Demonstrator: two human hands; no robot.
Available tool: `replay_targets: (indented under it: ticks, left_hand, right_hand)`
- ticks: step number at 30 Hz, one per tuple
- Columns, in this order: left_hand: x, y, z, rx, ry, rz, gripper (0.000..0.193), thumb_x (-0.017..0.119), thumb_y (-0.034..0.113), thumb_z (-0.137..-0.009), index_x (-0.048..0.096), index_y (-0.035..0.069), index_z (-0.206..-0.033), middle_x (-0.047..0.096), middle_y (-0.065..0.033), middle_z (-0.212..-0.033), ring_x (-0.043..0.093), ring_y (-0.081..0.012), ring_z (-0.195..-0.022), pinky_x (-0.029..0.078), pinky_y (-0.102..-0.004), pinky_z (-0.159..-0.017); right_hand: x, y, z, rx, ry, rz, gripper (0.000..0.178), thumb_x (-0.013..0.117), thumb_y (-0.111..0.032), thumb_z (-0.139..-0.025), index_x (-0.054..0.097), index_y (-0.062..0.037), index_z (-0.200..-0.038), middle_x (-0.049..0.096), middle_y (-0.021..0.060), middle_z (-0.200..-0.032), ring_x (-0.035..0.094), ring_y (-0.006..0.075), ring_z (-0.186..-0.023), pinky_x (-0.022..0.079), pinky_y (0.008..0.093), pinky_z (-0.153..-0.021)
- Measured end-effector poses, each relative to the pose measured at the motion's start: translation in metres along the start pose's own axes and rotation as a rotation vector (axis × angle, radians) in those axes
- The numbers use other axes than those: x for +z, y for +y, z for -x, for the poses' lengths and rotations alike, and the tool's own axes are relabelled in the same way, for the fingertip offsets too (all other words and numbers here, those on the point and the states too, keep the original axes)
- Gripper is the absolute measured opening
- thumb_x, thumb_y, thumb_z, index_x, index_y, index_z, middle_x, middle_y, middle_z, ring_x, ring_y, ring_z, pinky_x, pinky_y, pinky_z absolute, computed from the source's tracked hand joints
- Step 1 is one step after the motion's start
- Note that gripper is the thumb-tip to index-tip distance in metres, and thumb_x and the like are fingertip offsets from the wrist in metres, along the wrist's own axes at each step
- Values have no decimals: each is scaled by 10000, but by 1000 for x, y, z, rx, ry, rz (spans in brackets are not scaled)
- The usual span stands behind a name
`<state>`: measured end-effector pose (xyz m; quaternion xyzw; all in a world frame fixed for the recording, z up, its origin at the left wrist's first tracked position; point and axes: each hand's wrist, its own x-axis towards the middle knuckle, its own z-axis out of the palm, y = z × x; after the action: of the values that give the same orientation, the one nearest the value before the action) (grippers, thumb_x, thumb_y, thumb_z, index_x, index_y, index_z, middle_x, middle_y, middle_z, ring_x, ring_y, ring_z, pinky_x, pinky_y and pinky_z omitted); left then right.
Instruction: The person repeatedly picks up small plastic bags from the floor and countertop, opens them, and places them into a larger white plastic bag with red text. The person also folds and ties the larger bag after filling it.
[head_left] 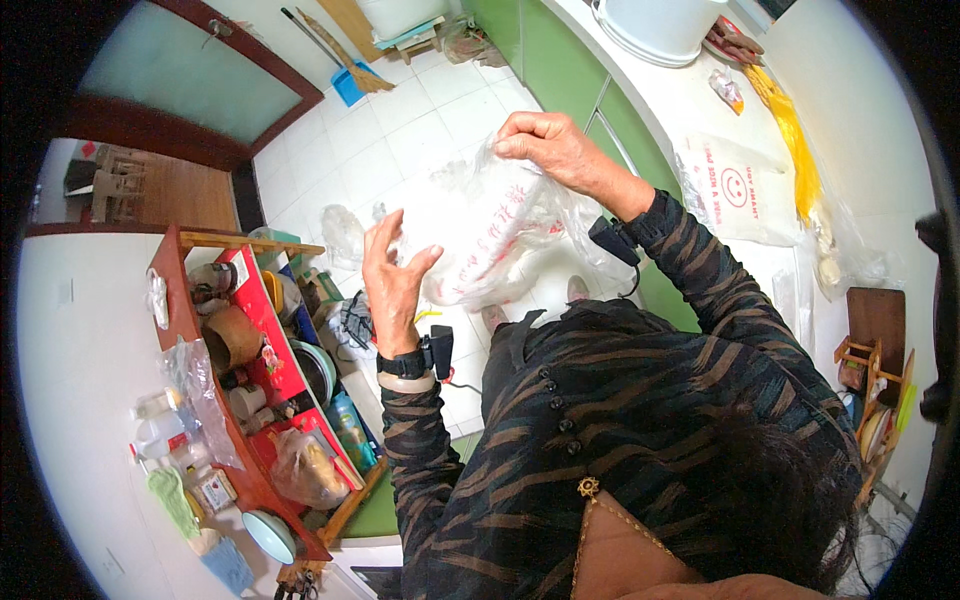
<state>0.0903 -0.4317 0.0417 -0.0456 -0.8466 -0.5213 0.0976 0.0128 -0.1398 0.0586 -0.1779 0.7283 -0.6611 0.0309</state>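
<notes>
The right hand (560, 150) pinches a translucent white plastic bag (490, 245) at its upper edge, thumb against the fingers. The left hand (392, 280) stands wide, thumb and fingers spread apart in a loose C, right beside the bag's left edge; whether it touches the film I cannot tell. Both wrists carry small black devices (437, 350).

The bag hangs in the air between the hands, in front of the person's dark patterned top (620, 390) and above the shoes. Crumpled, it seems to stretch on a slant, from the pinch at upper right toward a rounded, sagging lower-left end; the red print follows the same diagonal. A looser fold spreads right, toward the right wrist. I cannot make out which way its mouth faces.

Below and ahead, the white tiled floor (430, 105) gives the widest room, running toward a broom (365, 76) and a blue dustpan (347, 87) near the wall. On the right the space is tighter: the green cabinets (560, 65) and the edge of the white counter (655, 110) pass close by the right forearm. On the left, a loaded red-brown shelf unit (183, 315) limits the left arm's swing, with a glazed door (200, 80) farther ahead.
</notes>
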Motion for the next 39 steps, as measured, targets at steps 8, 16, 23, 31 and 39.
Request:
replay_targets:
  ticks: [8, 16, 23, 31, 39]
  left_hand:
    - [38, 37, -29, 136, -108, 287, 233, 813, 30, -840, 734, -25, -1052, 700, -95, -1004, 671, -181, -952, 530, -306, -857]
    - [23, 20, -23, 118, 107, 500, 40, 718, -48, -910, 697, -14, -911, 660, -48, -968, 594, -114, -918, 487, -249, -818]
    - [-17, -4, -20, 55, 535, 250, 97, 687, 46, -995, 642, 29, -910, 588, 14, -846, 520, -91, -791, 468, -249, -777]
    - [-30, -23, -17, 71, 735, 9, 198, 638, 144, -1055, 590, 5, -923, 505, -4, -820, 470, -124, -767, 446, -284, -733]
    - [-41, -24, -20, 136, 709, -33, 221, 643, 141, -1053, 564, -5, -906, 508, -19, -820, 451, -144, -766, 449, -307, -728]
  right_hand:
    - [32, -22, 7, 49, -240, -27, 232, 751, -186, -933, 698, -19, -1085, 669, 25, -938, 610, 114, -935, 496, 286, -849]
    - [30, 37, 53, -101, -118, 721, 473, 586, 80, -790, 575, -37, -1248, 684, 207, -1101, 675, 414, -1067, 554, 492, -863]
    - [-64, 106, 67, 229, -260, 398, 158, 652, -63, -891, 716, 3, -1019, 757, 162, -928, 720, 318, -825, 565, 425, -756]
    - [-111, 51, 47, 185, 41, -102, 232, 659, -227, -1000, 729, -15, -1062, 735, 54, -943, 697, 145, -878, 596, 327, -785]
    - [-107, 37, 42, 292, 173, -17, 161, 768, -258, -944, 707, -111, -918, 634, -56, -827, 597, 71, -764, 494, 218, -657]
